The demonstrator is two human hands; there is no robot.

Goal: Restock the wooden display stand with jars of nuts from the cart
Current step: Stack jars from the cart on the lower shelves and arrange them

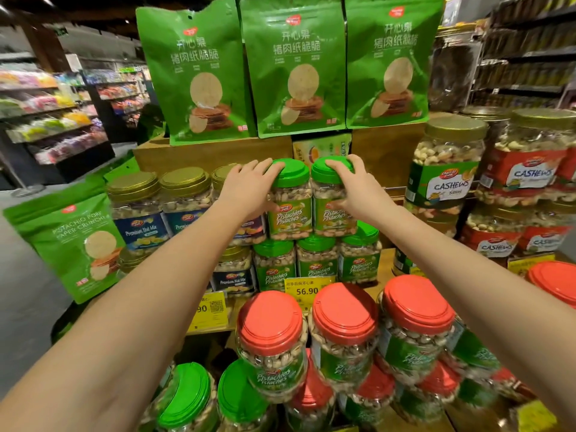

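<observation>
Placing step, I'd say. Left hand point(246, 188) curls round the left jar point(291, 216), right hand point(355, 191) round the right jar point(332, 219), both atop the lower row point(316, 260) on the stand point(212, 154). Next: square them up, release gently.

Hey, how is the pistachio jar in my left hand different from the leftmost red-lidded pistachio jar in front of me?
The green-lidded jar has a green lid, the red-lidded jar a red one. The left hand grips the green-lidded jar; no hand touches the red-lidded jar. The green-lidded jar is on the upper layer, the red-lidded jar lower and nearer. Both are clear, with green Pistachios labels.
</observation>
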